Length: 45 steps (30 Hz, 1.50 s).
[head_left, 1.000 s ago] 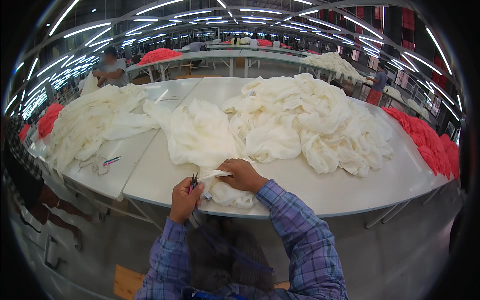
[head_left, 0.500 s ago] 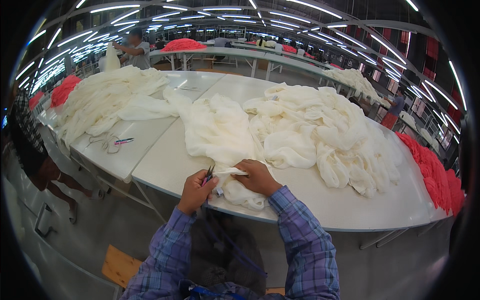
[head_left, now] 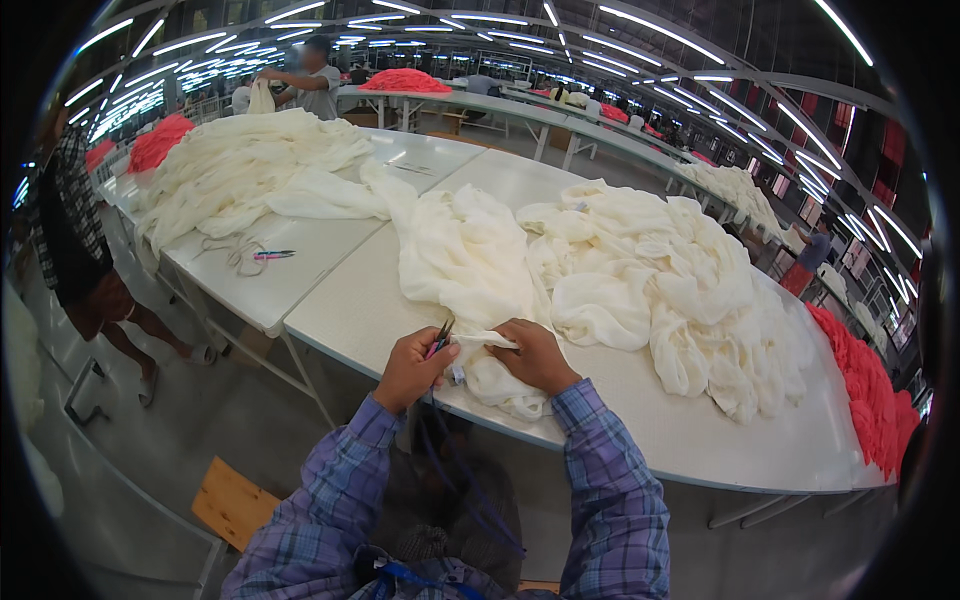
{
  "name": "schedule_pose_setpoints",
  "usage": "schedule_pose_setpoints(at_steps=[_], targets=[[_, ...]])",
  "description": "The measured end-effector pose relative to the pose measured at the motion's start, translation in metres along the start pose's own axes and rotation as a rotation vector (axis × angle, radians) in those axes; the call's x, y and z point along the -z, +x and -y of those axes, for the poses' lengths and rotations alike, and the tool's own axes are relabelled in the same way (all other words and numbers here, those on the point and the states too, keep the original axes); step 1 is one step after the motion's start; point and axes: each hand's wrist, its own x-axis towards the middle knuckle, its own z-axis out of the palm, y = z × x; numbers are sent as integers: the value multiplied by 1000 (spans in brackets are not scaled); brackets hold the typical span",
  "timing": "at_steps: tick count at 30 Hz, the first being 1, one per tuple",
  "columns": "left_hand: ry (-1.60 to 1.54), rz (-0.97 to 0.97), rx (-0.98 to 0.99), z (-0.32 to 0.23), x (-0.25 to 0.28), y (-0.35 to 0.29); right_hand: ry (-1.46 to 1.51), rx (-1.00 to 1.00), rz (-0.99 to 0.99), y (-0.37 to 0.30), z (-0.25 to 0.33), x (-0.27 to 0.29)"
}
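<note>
At the table's near edge, my left hand point(head_left: 412, 370) is closed round small thread snips point(head_left: 442, 338), their dark blades pointing up and away from me. My right hand point(head_left: 538, 357) pinches an edge of a cream knit garment point(head_left: 462, 255), which lies spread on the table in front of both hands. A fold of it stretches between my hands, close to the blades. Below that fold hangs a small white label point(head_left: 458, 373). Fingers hide part of the snips' handles.
A heap of cream garments point(head_left: 680, 290) lies right, another point(head_left: 260, 165) at far left. Red garments point(head_left: 860, 390) hang over the right end. Another pair of snips point(head_left: 274, 255) lies by a loose string point(head_left: 230, 250). A person point(head_left: 322, 85) works beyond; another point(head_left: 75, 240) stands left.
The view has tilted and shifted, so the table and hands sit farther right in it. My hands keep their grip on the snips and the garment, with little movement between them.
</note>
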Motion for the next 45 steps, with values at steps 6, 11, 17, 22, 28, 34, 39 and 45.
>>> schedule_pose_setpoints(at_steps=[6,11,17,22,28,34,39,45], targets=[[0,17,-10,1,1,3,0,-12,-16,-1,3,0],[-34,1,-5,1,-1,4,6,-64,21,-2,4,1],[-29,-11,3,3,1,5,20,-69,19,-2,8,1],[-11,0,-14,-2,-1,4,58,-91,-7,-5,4,-1],[-11,5,-8,-2,2,2,67,-99,-38,-5,9,-5],[-16,14,-27,2,1,5,101,-142,-88,-11,11,-10],[-33,27,-30,2,0,6,66,-170,-43,-14,8,-10],[-14,-2,-31,3,0,3,1,-123,-102,-15,19,-11]])
